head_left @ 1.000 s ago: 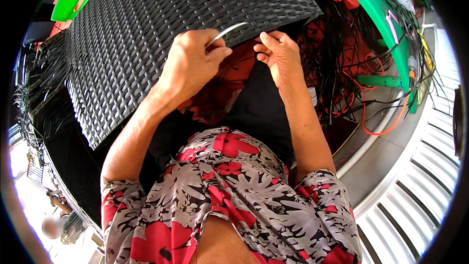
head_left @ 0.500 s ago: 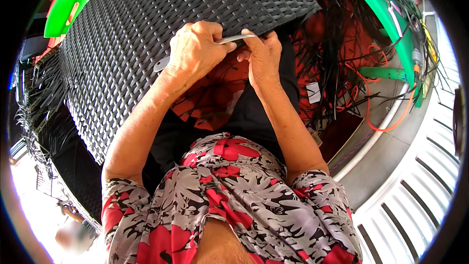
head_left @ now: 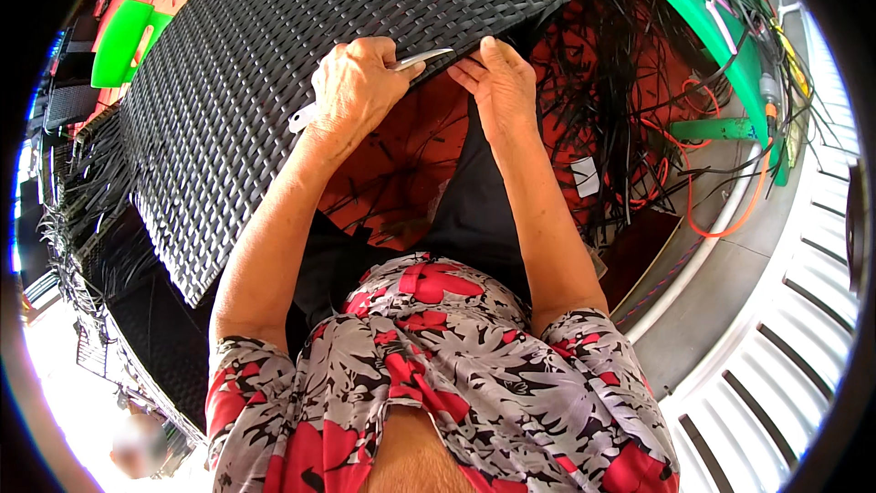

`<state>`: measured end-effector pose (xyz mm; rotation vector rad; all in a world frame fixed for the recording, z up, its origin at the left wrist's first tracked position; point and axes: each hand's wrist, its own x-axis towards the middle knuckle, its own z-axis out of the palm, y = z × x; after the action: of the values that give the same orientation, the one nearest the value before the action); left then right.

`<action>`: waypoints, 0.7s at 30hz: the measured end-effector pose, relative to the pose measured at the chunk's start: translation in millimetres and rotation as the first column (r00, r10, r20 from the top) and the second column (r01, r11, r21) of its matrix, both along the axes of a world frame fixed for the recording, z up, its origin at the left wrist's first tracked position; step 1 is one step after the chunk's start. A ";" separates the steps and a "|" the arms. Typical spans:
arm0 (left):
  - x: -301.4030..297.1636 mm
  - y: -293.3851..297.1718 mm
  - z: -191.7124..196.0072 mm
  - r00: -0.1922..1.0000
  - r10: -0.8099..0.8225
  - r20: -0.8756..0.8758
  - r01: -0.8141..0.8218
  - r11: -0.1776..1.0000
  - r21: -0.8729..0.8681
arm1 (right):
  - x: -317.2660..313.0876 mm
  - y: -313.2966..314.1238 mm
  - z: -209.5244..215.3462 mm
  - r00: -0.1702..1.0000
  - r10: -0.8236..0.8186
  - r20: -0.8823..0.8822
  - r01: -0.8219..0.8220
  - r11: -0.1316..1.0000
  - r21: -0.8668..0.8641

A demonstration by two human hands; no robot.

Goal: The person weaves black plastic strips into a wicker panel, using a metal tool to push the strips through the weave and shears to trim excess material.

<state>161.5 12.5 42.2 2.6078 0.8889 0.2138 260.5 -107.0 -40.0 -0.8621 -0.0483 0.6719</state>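
A large black woven rattan panel (head_left: 301,64) leans across my lap, its near edge running past both hands. My left hand (head_left: 358,87) is closed round a flat silver pointed tool (head_left: 424,58). The tool's bare tip points right along the panel's edge, and its other end, with a hole in it, shows by my wrist. My right hand (head_left: 504,87) is at the same edge, a little right of the tip. Its thumb lies on top and its fingers curl beneath; any single strand between them is too small to make out.
Loose black strips (head_left: 598,100) hang and lie in a tangle at right over a red surface (head_left: 401,178). A green curved frame (head_left: 675,0) and an orange cord (head_left: 730,230) are beyond. A white slatted seat (head_left: 776,374) stands lower right, a bright green piece (head_left: 119,44) far left.
My right hand has come off the tool's tip and moved slightly right to the panel's edge. The tool remains in my left hand. The view has shifted a little.
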 end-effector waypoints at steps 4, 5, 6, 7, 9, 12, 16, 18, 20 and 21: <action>0.6 3.6 -14.1 0.994 -0.062 0.088 0.052 0.993 0.109 | 2.9 6.8 -3.1 1.000 0.011 -0.005 -0.011 1.000 0.006; 1.7 3.4 -14.1 0.995 -0.062 0.078 0.052 0.992 0.117 | 2.1 7.6 -5.0 1.000 0.004 0.007 -0.004 1.000 0.006; 3.0 3.4 -13.8 0.996 -0.061 0.066 0.053 0.991 0.125 | 1.8 9.2 -6.4 1.000 -0.004 0.018 0.004 1.000 0.006; 3.9 2.6 -13.9 0.997 -0.051 0.059 0.044 0.991 0.124 | 1.4 11.1 -7.8 0.999 -0.029 0.027 0.029 0.999 -0.018; 5.3 0.6 -12.0 0.999 -0.031 0.040 0.025 0.992 0.123 | -0.6 18.3 -9.7 0.996 -0.077 0.046 0.080 0.995 -0.065; 6.6 -4.0 -11.2 1.000 0.000 0.018 -0.002 0.996 0.092 | -7.2 25.1 0.9 0.989 -0.148 -0.002 0.148 0.988 -0.053; 8.5 -3.0 -16.2 0.995 -0.027 0.095 0.016 0.993 0.115 | -3.5 47.7 -12.3 0.934 -0.341 0.103 0.355 0.920 -0.169; 10.7 -0.6 -17.5 0.994 -0.035 0.107 0.022 0.993 0.119 | -4.4 53.6 -9.8 0.924 -0.374 0.085 0.383 0.895 -0.229; 14.5 2.0 -17.2 0.992 -0.040 0.116 0.026 0.992 0.127 | -1.0 59.2 -7.3 0.910 -0.408 0.072 0.414 0.890 -0.193; 15.8 3.1 -17.6 0.992 -0.046 0.121 0.030 0.991 0.133 | -2.4 56.8 -6.2 0.920 -0.379 0.097 0.391 0.884 -0.256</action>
<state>177.3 15.6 24.6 2.6943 0.8065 0.4322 258.2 -50.2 -46.2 -1.1134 0.1776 0.2856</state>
